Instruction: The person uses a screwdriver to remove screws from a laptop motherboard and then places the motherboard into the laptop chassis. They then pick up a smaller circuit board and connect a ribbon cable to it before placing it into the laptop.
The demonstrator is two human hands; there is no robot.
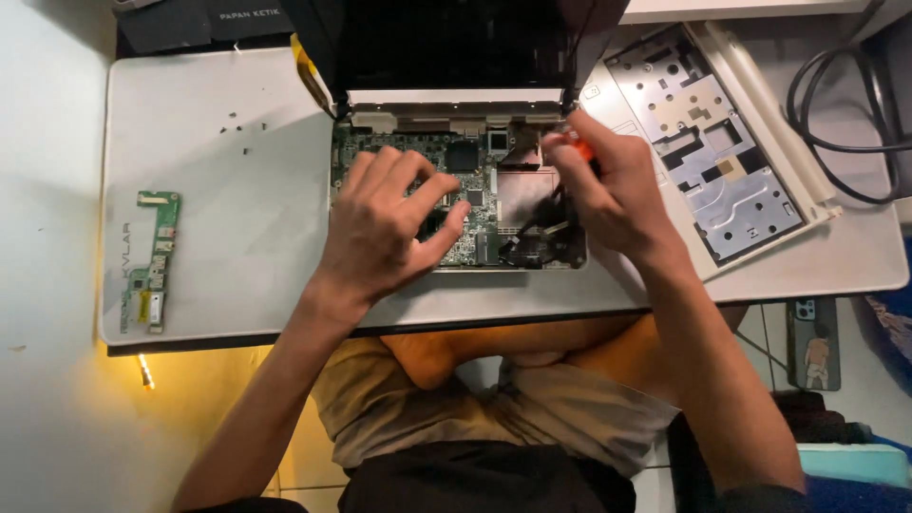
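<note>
An opened small laptop lies on a white work mat, its green mainboard bare. My left hand rests flat on the left part of the mainboard, fingers spread, holding nothing. At the board's upper right, my right hand is closed around a screwdriver with an orange handle. The screwdriver's tip is hidden behind the fingers. The laptop's dark screen stands tilted up behind the board.
A small green circuit board lies at the mat's left. Several tiny screws are scattered at the upper left. A removed metal keyboard frame lies to the right, black cables beyond it. A phone lies on the floor.
</note>
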